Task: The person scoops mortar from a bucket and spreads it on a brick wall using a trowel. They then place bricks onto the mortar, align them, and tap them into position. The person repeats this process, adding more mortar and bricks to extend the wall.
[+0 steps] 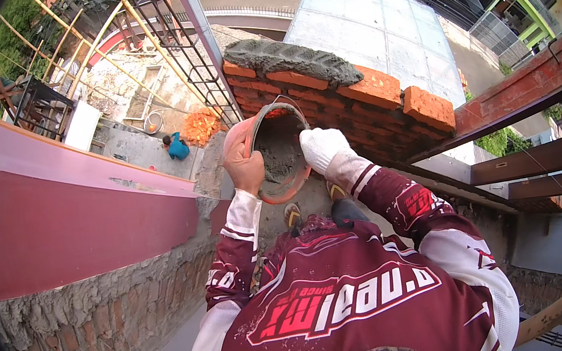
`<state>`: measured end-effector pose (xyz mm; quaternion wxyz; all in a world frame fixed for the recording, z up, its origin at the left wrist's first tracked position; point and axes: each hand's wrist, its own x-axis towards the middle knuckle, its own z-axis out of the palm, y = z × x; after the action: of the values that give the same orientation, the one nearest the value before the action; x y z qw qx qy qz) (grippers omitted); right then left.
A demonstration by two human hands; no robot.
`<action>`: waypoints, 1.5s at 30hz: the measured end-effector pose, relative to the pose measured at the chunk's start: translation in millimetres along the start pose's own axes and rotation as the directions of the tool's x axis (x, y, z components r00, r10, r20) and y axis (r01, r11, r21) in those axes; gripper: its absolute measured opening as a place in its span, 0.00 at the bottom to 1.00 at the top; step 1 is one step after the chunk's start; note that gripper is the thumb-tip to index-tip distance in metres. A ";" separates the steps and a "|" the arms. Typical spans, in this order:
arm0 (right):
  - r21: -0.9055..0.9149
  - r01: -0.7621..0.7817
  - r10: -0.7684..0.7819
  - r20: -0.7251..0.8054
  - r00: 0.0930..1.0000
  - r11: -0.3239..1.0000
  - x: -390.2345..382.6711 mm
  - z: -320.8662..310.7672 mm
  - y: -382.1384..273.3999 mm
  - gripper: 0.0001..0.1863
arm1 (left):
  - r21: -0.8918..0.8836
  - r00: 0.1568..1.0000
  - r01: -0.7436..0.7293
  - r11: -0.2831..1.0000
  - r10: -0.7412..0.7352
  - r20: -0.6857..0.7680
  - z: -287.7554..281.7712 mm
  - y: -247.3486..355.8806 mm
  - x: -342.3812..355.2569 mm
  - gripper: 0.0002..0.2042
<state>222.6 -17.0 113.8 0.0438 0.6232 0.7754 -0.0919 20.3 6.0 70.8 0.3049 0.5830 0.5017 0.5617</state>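
An orange-red bucket (239, 134) is tilted in front of me, its mouth facing me and its thin wire handle at the far side. Grey wet mortar (280, 160) coats its inside. On the left, my bare left hand (245, 169) grips the rim with fingers curled over it. Closed on the opposite rim is my right hand (324, 149), in a white knitted glove. Just beyond the bucket runs a low brick wall (329, 109). A thick bed of wet mortar (291, 62) covers its top at the left, and bare bricks (379, 86) show further right.
A rebar column cage (183, 53) rises at the wall's left end. Steel beams (519, 98) cross at the right. To the left is a maroon panel (73, 217) above rough brickwork. Far below, a person in blue (178, 146) crouches near a brick pile (202, 127).
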 end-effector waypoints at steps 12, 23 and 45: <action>0.143 0.154 -0.155 -0.003 0.988 0.978 -66.1 34.4 -8.9 0.12 | -0.029 0.999 0.025 0.999 -0.024 0.043 -14.2 -9.1 -20.2 0.06; 0.067 0.273 -0.278 0.090 0.956 0.960 -83.3 15.2 55.0 0.10 | -0.035 1.000 -0.002 0.999 0.002 -0.008 68.1 31.7 -32.3 0.07; 0.740 0.069 -0.187 0.078 0.979 0.670 -179.7 67.4 139.5 0.13 | -0.036 0.990 -0.051 0.998 0.055 0.129 130.4 90.5 -97.3 0.03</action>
<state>394.8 -173.7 68.4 -0.1591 0.5240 0.7099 -0.4430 180.6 -85.3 96.1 0.3314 0.6264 0.4560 0.5384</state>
